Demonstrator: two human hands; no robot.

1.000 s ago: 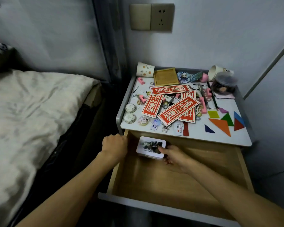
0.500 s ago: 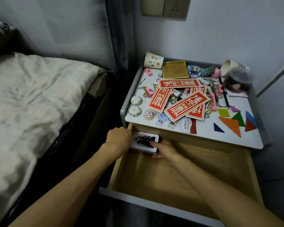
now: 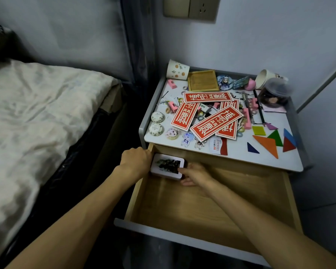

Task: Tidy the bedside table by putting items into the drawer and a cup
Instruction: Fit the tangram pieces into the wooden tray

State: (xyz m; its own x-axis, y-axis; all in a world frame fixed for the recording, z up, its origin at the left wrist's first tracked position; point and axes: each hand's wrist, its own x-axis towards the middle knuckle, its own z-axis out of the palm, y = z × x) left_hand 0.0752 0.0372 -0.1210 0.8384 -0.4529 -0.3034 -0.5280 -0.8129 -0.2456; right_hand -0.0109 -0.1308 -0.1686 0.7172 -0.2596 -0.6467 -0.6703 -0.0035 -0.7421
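Note:
The wooden drawer of the bedside table stands pulled out. A small white tin with a dark picture on its lid sits in the drawer's back left corner. My right hand holds the tin's right end with its fingers curled around it. My left hand grips the drawer's left wall beside the tin. On the tabletop lie several red cards with white characters, and a patterned paper cup lies on its side at the back left.
The tabletop also carries coloured tangram pieces, a wooden tray, round tins, pink blocks, stickers, a second tipped cup and a clear jar. A bed stands to the left. A wall rises behind the table.
My right hand has carried the white tin further back and left in the drawer, into the corner against my left hand. The left hand has stayed on the drawer's wall.

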